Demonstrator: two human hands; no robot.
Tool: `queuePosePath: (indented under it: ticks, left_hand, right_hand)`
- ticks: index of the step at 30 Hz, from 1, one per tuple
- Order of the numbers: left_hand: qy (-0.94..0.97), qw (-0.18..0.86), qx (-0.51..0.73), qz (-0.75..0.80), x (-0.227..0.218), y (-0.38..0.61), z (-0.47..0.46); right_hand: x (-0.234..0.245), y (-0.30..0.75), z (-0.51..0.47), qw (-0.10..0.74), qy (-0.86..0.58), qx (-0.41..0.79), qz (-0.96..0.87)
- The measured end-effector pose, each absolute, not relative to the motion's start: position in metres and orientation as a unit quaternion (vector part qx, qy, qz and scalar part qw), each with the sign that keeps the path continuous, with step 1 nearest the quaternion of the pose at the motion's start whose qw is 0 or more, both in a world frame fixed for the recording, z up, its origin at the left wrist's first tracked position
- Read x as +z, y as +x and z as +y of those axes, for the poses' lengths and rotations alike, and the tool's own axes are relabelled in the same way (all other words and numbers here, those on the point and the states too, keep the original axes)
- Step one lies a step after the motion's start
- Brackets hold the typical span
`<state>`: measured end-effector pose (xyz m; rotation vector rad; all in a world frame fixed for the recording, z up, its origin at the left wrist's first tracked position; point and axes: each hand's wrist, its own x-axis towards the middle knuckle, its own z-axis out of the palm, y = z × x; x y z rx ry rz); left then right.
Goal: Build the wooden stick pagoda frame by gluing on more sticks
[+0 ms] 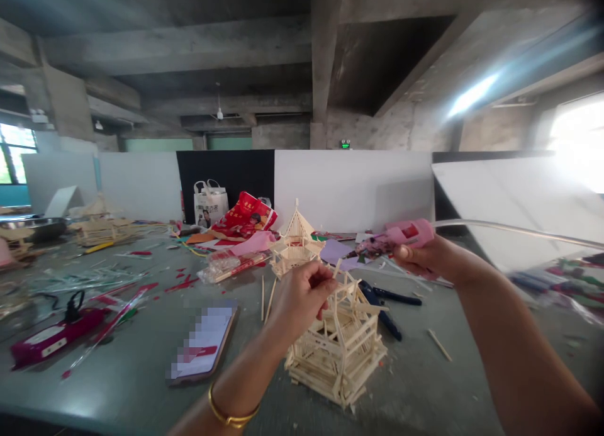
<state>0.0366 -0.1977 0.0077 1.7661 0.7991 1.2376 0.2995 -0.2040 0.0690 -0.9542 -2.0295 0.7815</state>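
My left hand pinches a small wooden stick over the top of a little house frame built from thin sticks. In my right hand is a pink hot glue gun, its nozzle end pointing left toward the frame. A long clear glue stick runs out of its back to the right. Whether the pinched stick touches the frame I cannot tell. Behind my left hand stands a stick pavilion with a pointed roof. Dark-handled pliers lie just right of the frame.
A phone lies left of my left forearm, and a magenta power strip farther left. Loose sticks, a red bag, a white carrier bag and scraps lie about the table. White panels stand behind.
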Motion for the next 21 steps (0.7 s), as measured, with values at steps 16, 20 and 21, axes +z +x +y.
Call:
queuePosePath:
  ticks: [16,20,21]
  left_hand:
    - [0.677,0.461,0.496,0.29,0.013,0.037,-0.202]
    - [0.671,0.465,0.504,0.283,0.013,0.036,-0.202]
    - [0.671,0.465,0.505,0.282,0.013,0.036,-0.202]
  right_hand:
    - [0.071,0.289,-0.208,0.402,-0.384,0.283,-0.782]
    - [0.07,0.287,-0.209,0.416,-0.379,0.274,-0.78]
    - [0.07,0.287,-0.209,0.418,-0.378,0.272,-0.78]
